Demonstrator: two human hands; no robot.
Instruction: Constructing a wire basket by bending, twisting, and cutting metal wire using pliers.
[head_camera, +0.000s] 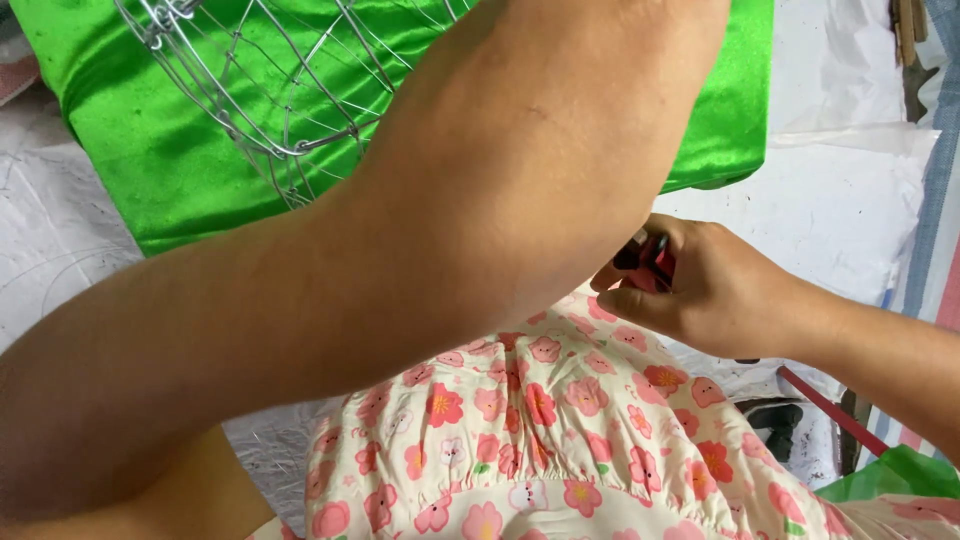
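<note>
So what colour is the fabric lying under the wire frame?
Bright shiny green fabric, beneath the silver wire frame; it shows best in the head view.

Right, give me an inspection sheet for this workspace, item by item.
Surface: white crinkled plastic sheeting covers the ground.
Job's things: bare silver wire frame resting on shiny green satin fabric; small red-and-black handled tool, type unclear.
Clutter: red rod and a dark object lower right; green scrap in the corner.
Hands: right hand closed around the tool; left hand out of view, its forearm crossing the frame.
Cables: nothing seen.
Surroundings: pink floral garment on the lap; striped tarp at right edge.
</note>
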